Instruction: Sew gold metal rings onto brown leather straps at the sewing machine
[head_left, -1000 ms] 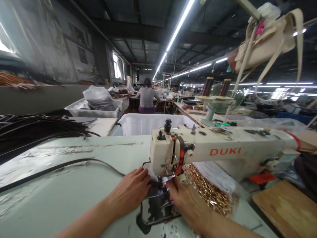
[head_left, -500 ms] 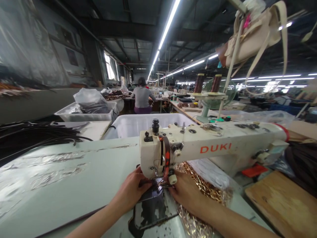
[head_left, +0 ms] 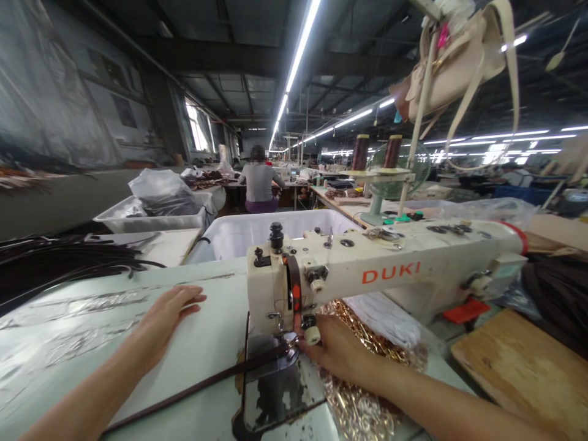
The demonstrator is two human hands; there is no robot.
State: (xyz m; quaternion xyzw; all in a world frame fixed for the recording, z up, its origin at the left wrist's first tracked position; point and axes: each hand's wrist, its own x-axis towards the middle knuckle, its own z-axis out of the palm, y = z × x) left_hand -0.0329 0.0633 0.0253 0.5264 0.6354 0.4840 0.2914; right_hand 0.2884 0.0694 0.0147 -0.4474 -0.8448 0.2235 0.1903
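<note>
A dark brown strap (head_left: 197, 386) runs from the lower left across the table to the foot of a white sewing machine (head_left: 340, 263) lettered DUKI. My left hand (head_left: 168, 315) is above the pale table, left of the machine head, fingers stretched out and holding nothing. Close beside the needle area, my right hand (head_left: 340, 349) has its fingers closed at the strap's far end, where something shiny shows. The machine's knob and foot partly hide those fingertips, so what they grip is unclear. Beneath the right forearm lies a clear bag of gold-coloured metal hardware (head_left: 362, 413).
A wooden board (head_left: 528, 367) lies at the right. Behind the machine stands a white bin (head_left: 239, 226); black strips (head_left: 68, 263) are heaped at the far left. Thread spools (head_left: 361, 153) and a hanging bag (head_left: 459, 73) are above. A person (head_left: 261, 184) sits farther back.
My left hand has left the machine foot and moved left over the table, opening. The strap now shows leading to the foot. My right hand stays beside the needle; the view has shifted slightly.
</note>
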